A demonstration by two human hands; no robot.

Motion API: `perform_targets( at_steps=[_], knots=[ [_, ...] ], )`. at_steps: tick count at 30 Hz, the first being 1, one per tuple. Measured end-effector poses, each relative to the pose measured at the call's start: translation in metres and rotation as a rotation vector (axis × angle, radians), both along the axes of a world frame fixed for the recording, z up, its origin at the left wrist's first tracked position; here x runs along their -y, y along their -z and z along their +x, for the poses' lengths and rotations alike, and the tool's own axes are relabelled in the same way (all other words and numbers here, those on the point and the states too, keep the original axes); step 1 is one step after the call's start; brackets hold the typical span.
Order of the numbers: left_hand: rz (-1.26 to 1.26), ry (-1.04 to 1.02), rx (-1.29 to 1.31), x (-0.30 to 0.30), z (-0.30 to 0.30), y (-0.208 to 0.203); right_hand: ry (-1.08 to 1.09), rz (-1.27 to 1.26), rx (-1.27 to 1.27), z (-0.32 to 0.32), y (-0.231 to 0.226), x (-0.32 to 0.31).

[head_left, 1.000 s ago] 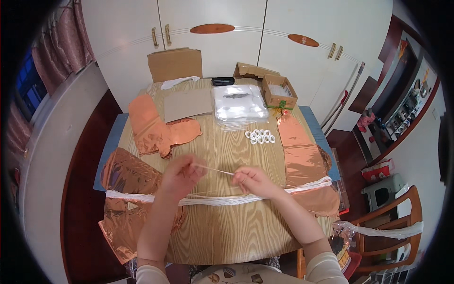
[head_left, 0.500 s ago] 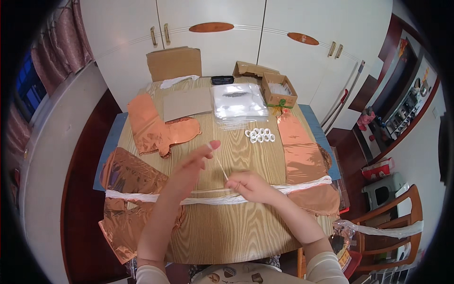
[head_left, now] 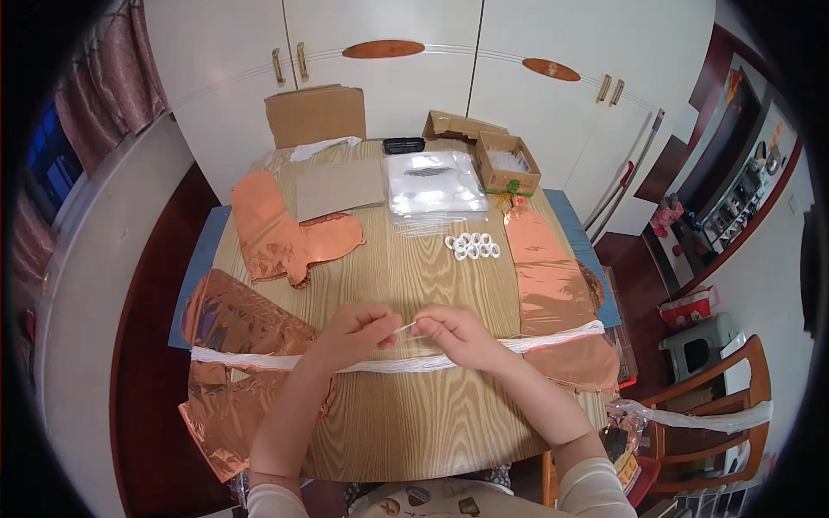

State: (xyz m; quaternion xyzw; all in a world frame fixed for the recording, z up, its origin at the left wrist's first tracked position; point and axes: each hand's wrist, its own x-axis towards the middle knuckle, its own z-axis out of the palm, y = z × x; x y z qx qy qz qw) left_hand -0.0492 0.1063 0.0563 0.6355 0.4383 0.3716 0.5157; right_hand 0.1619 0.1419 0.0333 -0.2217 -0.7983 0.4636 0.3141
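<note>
Above the middle of the table, my left hand (head_left: 356, 333) and my right hand (head_left: 456, 335) face each other, both with fingers closed. A thin white string (head_left: 406, 327) spans the small gap between them, pinched at each side. Beneath my hands, a long bundle of white strings (head_left: 406, 364) lies across the table from left to right. Copper-coloured foil balloons, flat and uninflated, lie at both ends of the bundle: a balloon (head_left: 246, 315) on the left and another balloon (head_left: 553, 289) on the right. Beyond my hands sits a cluster of small white rings (head_left: 472, 246).
A stack of clear plastic bags (head_left: 436, 190) lies farther back, beside a cardboard box (head_left: 509, 164) and a flat grey board (head_left: 339, 190). Another foil balloon (head_left: 268, 229) rests at the far left. A black case (head_left: 404, 146) stands near the white cabinet (head_left: 389, 95). A wooden chair (head_left: 708, 414) is at right.
My left hand has come down and nearer, from raised with fingers stretched to closed beside my right hand. The string between the hands spans a shorter gap. My right hand has barely moved.
</note>
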Motion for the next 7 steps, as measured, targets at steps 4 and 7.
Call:
perform_targets(
  at_steps=[4, 7],
  knots=[
    [-0.086, 0.012, 0.543, 0.002, 0.006, 0.001, -0.090, 0.038, 0.251, -0.001, 0.005, 0.003],
    [0.169, -0.081, -0.060, 0.002, 0.012, -0.006, -0.162, 0.163, 0.047, 0.002, 0.011, -0.001]
  ],
)
